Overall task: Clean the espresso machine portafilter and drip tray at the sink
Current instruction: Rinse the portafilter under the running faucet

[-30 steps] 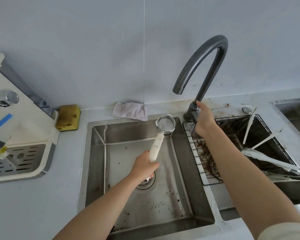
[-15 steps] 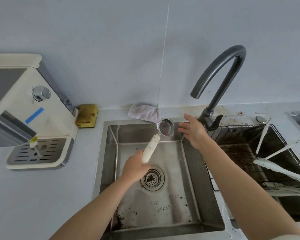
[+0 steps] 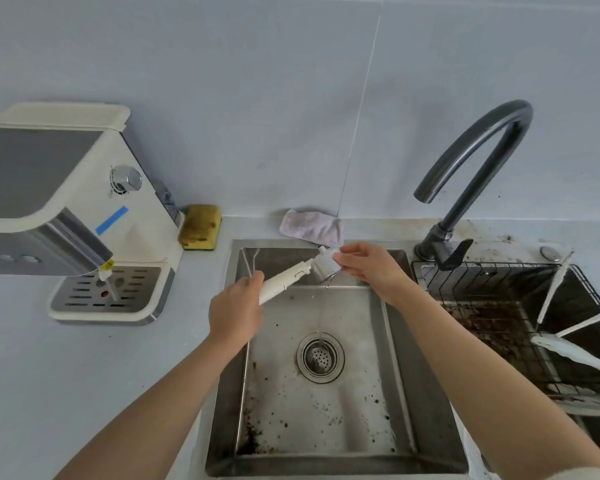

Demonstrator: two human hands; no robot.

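I hold a white-handled portafilter (image 3: 291, 277) tilted over the steel sink (image 3: 426, 410). My left hand (image 3: 236, 311) grips the lower end of its handle. My right hand (image 3: 369, 265) pinches the metal head at the handle's upper end, near the sink's back wall. A thin stream of water runs from the head down to the drain (image 3: 320, 356). The drip tray (image 3: 110, 294), cream with a slotted metal grate, sits in the base of the espresso machine (image 3: 66, 188) on the counter at the left.
A dark gooseneck faucet (image 3: 471, 161) stands right of the sink, its lever (image 3: 456, 254) pointing forward. A wire rack (image 3: 499, 313) with coffee grounds and white utensils fills the right basin. A yellow sponge (image 3: 200, 226) and a pale cloth (image 3: 310, 226) lie by the wall.
My right hand left the faucet lever and came to the portafilter's head. The portafilter tipped over and water now drains from it. My view shifted left, showing the espresso machine.
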